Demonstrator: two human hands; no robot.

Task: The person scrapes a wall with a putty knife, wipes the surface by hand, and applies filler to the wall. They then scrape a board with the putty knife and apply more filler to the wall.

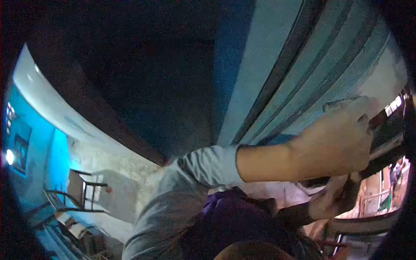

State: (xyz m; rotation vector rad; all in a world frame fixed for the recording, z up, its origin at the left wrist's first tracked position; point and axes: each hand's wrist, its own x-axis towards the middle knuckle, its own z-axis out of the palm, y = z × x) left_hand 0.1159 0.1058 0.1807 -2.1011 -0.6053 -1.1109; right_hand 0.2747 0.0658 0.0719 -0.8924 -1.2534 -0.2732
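My left hand point(331, 141) reaches across from a grey sleeve point(208, 167), its fingers curled in a grip. From its upper side sticks out a thin, flat piece with a rough grey edge point(344, 103); its kind is hard to make out. This piece is up against or very near a pale, patchy surface point(383, 84) beside blue-grey grooved moulding point(299, 91). Lower down, in shadow, my right hand point(331, 199) is bent around something dark point(349, 195) that I cannot make out.
A dark opening or panel point(160, 82) fills the upper middle. At the lower left, a wooden chair point(82, 190) stands near a blue wall point(39, 138) with a bright lamp point(10, 157). Bright daylight and a green thing point(385, 203) show at the far right.
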